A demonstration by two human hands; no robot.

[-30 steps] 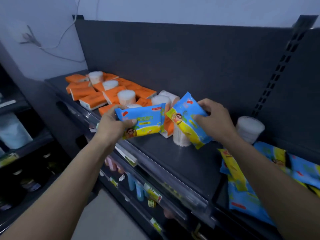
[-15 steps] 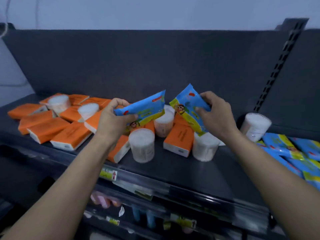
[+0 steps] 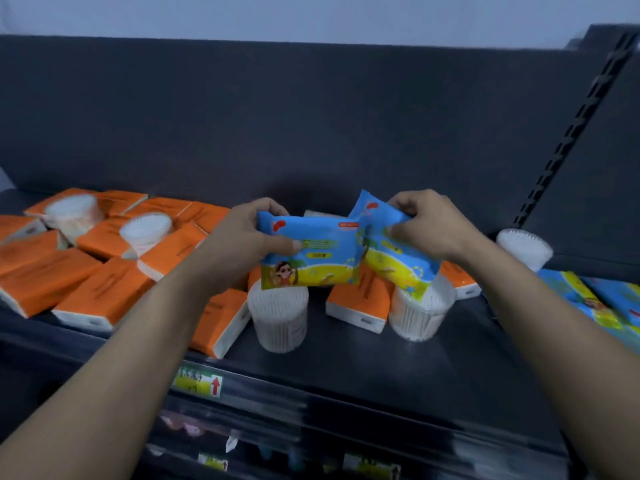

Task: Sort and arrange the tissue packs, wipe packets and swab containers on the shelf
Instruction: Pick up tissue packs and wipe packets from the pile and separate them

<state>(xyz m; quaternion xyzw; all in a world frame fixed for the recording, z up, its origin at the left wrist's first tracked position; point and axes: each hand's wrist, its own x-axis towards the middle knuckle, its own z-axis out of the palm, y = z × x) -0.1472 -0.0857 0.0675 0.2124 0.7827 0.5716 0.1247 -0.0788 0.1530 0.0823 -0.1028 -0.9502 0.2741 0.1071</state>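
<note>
**Both hands holding wipe packets**

I see the shelf with orange tissue packs left of the front swab container. Left hand pinches one wipe packet by its left edge, just above that container. Right hand grips the top of a second packet, up-right of it. Packets overlap; print unreadable.

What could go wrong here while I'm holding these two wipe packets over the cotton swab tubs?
The left wipe packet and right wipe packet, gripped by the left hand and right hand, hang just above two upright swab containers; lowering carelessly could topple one. A tissue pack lies near the front edge of the shelf beside the left forearm; a nudge might push it off.
</note>
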